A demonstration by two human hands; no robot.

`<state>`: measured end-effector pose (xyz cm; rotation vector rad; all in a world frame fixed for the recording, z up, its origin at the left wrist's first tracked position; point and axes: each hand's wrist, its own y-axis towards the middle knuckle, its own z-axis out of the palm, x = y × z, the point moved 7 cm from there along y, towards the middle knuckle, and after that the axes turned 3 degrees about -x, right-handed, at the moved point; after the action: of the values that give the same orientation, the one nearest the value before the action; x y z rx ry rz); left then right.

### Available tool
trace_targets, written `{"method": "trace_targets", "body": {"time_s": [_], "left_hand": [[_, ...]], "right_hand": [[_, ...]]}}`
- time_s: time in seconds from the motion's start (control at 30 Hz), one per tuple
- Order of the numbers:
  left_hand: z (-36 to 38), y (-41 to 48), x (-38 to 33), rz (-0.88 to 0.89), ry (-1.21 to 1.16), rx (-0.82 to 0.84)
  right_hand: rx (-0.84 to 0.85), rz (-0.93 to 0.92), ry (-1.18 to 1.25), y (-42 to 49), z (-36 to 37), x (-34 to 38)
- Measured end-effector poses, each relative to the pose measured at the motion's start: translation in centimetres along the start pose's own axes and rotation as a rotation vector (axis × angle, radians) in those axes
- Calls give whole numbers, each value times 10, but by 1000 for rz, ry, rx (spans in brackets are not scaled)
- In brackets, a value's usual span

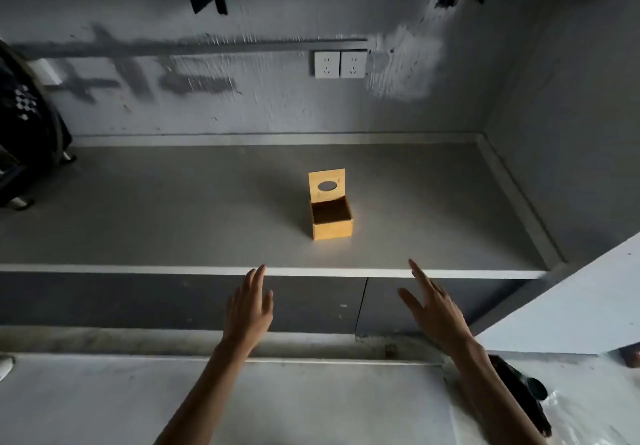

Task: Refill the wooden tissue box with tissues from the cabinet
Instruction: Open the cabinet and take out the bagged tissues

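The box (331, 218) is seen mid-frame on the grey counter (156, 223), lid up, nothing inside. Below it, the left hand (247, 313) and right hand (433, 309) are held flat, fingers spread, nothing held.

Tissue box (331, 218) on counter (173, 223), sockets (340, 64) behind.

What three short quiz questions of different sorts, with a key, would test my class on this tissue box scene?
1. True or false: the wooden tissue box has its lid raised.
2. What is inside the box: A tissues, B nothing visible, C a cup?
3. What is each hand holding?

Key: 1 true. 2 B. 3 Nothing; the left hand and right hand are open, short of the counter edge.
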<state>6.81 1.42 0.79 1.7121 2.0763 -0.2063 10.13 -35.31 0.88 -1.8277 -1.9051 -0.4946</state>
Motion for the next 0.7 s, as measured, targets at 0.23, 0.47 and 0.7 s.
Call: {"method": "trace_targets", "body": {"time_s": [0.23,0.47,0.7], "left_hand": [[116,87,0,116,140,14],[233,102,23,351,226,-236],[244,99,33,426,135,-591]], "right_hand": [[-213,-224,-209,107,82,0],[-498,-429,-316,159,193,-31],[-733,-523,-351,159,210,-49]]}}
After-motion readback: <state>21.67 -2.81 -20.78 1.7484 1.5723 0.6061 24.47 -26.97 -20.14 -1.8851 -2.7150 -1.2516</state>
